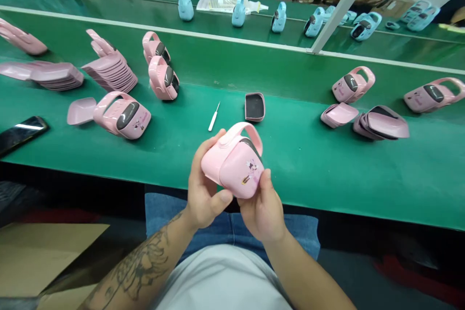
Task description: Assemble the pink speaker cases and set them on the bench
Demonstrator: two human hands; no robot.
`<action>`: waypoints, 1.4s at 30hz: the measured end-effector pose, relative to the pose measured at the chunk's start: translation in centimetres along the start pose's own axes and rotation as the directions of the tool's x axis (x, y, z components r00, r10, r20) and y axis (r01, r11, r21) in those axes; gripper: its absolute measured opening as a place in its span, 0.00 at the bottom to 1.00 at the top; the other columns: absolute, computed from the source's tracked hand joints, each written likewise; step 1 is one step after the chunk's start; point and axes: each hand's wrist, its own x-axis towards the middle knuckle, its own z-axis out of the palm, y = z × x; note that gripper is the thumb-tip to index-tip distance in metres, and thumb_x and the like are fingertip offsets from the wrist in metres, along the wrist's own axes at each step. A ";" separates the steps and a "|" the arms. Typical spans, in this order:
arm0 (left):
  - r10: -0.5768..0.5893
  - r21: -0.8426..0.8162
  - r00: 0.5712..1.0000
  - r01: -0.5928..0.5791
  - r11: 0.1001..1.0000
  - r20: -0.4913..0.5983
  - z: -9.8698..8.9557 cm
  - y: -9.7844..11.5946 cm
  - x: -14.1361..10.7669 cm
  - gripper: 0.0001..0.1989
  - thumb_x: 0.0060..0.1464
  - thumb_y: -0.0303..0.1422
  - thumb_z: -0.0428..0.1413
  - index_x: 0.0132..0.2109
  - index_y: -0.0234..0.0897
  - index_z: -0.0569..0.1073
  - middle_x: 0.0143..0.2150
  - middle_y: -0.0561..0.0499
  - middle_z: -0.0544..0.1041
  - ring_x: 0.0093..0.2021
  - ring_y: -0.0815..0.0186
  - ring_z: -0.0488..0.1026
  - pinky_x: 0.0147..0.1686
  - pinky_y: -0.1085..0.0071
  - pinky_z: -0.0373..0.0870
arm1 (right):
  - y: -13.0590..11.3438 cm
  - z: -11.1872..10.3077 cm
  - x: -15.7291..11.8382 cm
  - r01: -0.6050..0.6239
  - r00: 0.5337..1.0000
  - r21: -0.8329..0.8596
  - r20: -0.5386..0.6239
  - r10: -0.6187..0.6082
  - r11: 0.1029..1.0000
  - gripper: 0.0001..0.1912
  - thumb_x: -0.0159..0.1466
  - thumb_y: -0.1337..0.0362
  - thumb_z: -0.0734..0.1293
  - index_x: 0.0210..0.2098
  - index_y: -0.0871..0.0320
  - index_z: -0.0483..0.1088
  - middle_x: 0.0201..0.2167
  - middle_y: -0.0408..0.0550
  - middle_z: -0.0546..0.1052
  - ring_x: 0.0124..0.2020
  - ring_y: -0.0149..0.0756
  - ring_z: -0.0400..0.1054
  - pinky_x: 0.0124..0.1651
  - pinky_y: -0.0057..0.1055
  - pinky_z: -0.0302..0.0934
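Observation:
Between both hands, above the bench's near edge, is a pink plastic housing [236,167] with a loop handle, a dark panel and a cartoon print. My left hand [205,184] wraps its left side, thumb underneath. My right hand [263,206] grips its lower right corner. On the bench beyond lies a white-handled screwdriver [213,120], with a pink tray with a dark inside [255,107] to its right. Another pink handled housing [125,116] lies to the left, beside a loose pink cover [82,110].
Stacked pink covers [111,70] lie at the left, near a black phone [22,134]. More pink covers [381,123] lie right. Behind a white rail [225,38], blue handled housings [185,6] stand on the green belt. Other people sit or stand across.

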 end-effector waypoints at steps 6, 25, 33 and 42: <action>-0.314 0.064 0.947 0.309 0.949 0.071 -1.5 2.3 0.4 0.40 0.59 0.45 0.71 0.73 0.37 0.70 0.70 0.35 0.76 0.69 0.44 0.75 0.67 0.54 0.72 | 0.6 -1.9 -0.3 0.117 0.985 -0.084 -0.121 -0.126 0.990 0.39 0.78 0.45 0.59 0.81 0.51 0.45 0.75 0.61 0.69 0.71 0.48 0.73 0.65 0.51 0.75; -0.346 -0.007 0.937 0.346 0.938 0.041 0.1 3.6 -0.4 0.35 0.55 0.35 0.74 0.67 0.40 0.74 0.66 0.40 0.79 0.65 0.50 0.77 0.63 0.60 0.76 | -0.3 -2.3 -1.4 0.236 0.967 -0.283 -0.030 -0.254 0.930 0.31 0.78 0.50 0.54 0.77 0.51 0.52 0.68 0.59 0.74 0.63 0.50 0.78 0.56 0.46 0.78; -0.350 0.064 0.937 0.350 0.934 -0.013 0.5 3.4 -1.3 0.33 0.55 0.36 0.74 0.65 0.37 0.75 0.63 0.38 0.81 0.62 0.48 0.80 0.63 0.55 0.78 | -1.1 -1.2 -1.2 0.013 0.906 0.041 -0.423 0.006 0.999 0.30 0.71 0.34 0.65 0.53 0.53 0.78 0.49 0.53 0.83 0.50 0.53 0.80 0.55 0.53 0.76; -0.151 0.180 0.989 0.148 0.972 0.000 0.6 3.3 -2.6 0.32 0.56 0.30 0.71 0.67 0.41 0.78 0.67 0.37 0.78 0.67 0.46 0.77 0.69 0.50 0.74 | -1.9 -0.3 -0.9 0.093 0.818 -0.031 -0.567 -0.094 0.995 0.31 0.67 0.31 0.69 0.43 0.55 0.79 0.38 0.48 0.81 0.41 0.48 0.80 0.48 0.49 0.77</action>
